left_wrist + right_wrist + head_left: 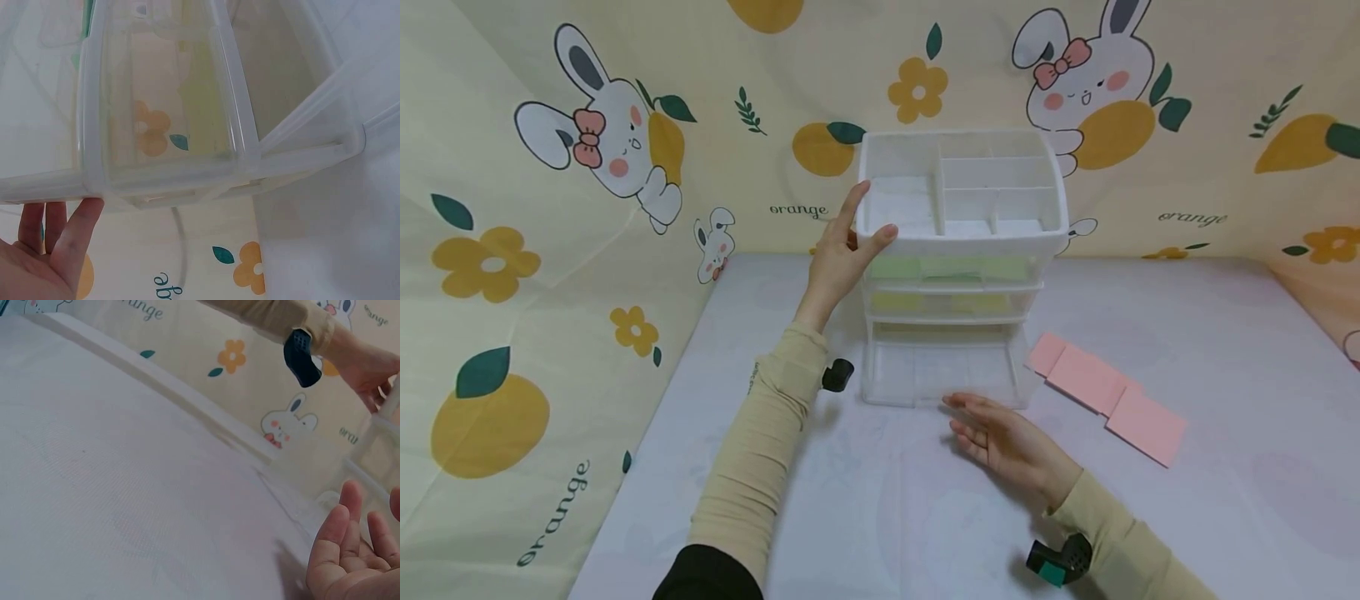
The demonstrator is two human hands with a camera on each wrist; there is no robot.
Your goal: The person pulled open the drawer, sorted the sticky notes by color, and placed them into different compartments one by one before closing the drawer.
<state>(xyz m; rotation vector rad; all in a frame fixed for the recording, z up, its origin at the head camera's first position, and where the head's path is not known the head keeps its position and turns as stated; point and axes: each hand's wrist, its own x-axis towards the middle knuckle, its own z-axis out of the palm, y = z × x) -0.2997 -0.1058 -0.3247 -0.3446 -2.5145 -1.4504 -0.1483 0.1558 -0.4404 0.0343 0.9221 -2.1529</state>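
Observation:
A white drawer organizer (962, 243) with a divided top tray stands near the back of the table. My left hand (842, 258) holds its upper left corner, thumb on the front rim and fingers against the side. In the left wrist view, the fingertips (87, 209) meet the organizer's side. The clear bottom drawer (943, 375) is pulled out. Green shows through the top drawer (955, 268) and yellow through the middle drawer (947, 303); both are closed. My right hand (1011, 446) is palm up with loosely bent fingers by the bottom drawer's front edge, holding nothing; contact is unclear.
Several flat pink pieces (1093, 379) lie overlapping in a slanting row right of the organizer. A patterned cloth (700, 150) with rabbits and oranges hangs behind and at the sides. A white cloth (880, 500) covers the table.

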